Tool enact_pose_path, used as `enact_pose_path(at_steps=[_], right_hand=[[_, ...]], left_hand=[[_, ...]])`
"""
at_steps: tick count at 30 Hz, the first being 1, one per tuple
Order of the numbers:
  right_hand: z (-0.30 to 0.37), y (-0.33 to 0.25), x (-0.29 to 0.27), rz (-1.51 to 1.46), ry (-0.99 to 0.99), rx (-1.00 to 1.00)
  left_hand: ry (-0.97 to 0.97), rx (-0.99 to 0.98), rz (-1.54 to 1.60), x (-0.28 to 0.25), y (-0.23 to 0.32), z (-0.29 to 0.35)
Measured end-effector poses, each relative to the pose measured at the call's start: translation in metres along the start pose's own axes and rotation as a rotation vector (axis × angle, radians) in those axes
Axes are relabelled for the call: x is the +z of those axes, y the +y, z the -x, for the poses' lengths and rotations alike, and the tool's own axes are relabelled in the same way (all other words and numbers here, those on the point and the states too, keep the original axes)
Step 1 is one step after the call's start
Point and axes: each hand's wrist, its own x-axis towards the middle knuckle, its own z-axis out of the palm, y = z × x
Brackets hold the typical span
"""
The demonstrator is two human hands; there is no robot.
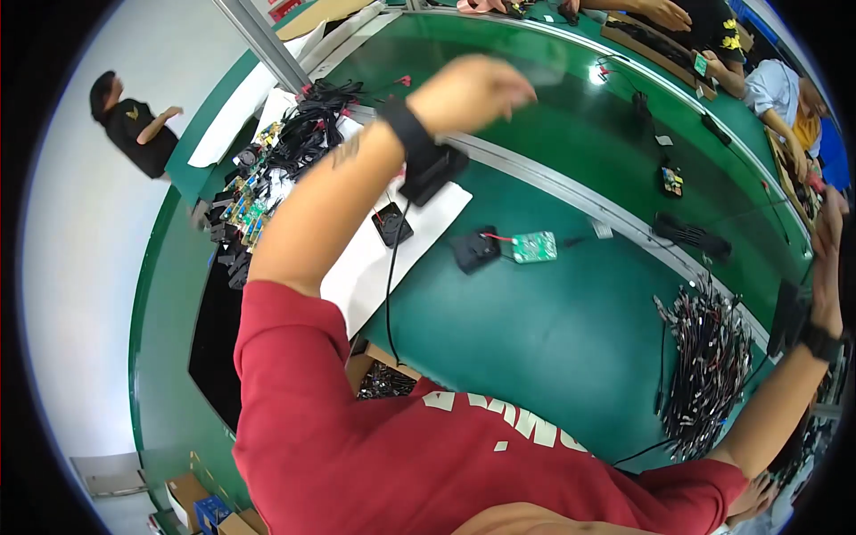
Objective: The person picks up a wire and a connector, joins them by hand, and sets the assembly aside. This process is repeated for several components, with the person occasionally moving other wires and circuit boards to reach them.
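My left hand (477, 94) is raised over the green belt, its fingers bent and smeared by motion; whether they grip anything cannot be told. At the far right rim, my right hand (831, 218) reaches up with closed fingers beside a small reddish thing, too unclear to name. On the green table between my arms lies a green circuit board (535, 247), joined by a red wire to a black square housing (476, 249). A second black housing (392, 225) rests on the white sheet (357, 285), below my left forearm.
Tangled black cables (325, 120) and loose boards (245, 209) are heaped at the left. A thick cable bundle (704, 370) lies right. The belt carries an open housing (671, 181) and a black cable coil (691, 236). Co-workers sit across it; a metal post (267, 45) stands far left.
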Motion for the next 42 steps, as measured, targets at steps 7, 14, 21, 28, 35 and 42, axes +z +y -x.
enact_pose_path(at_steps=[7, 14, 21, 28, 35, 42], right_hand=[[-0.162, 0.106, 0.031, 0.319, -0.048, -0.348], [-0.209, 0.212, 0.001, 1.446, -0.359, -0.247], [-0.023, 0.1, 0.053, 0.798, -0.779, -0.508], [0.112, 0.071, 0.056, 1.218, -1.0, -0.31], [0.16, 0.098, 0.052, 1.221, -0.967, -0.324], [0.202, 0.088, 0.03, 1.283, -0.721, -0.318]], left_hand=[[-0.421, -0.653, -1.067, -0.075, -0.08, 0.028], [-0.049, -0.828, -0.668, -0.017, -0.056, 0.133], [0.381, -0.516, 0.392, -0.028, -0.009, 0.135], [-0.546, 0.095, -0.019, 0.047, 0.066, 0.115], [-0.547, 0.202, -0.973, 0.048, 0.042, 0.103], [-0.698, 0.458, -0.779, 0.057, 0.094, 0.139]])
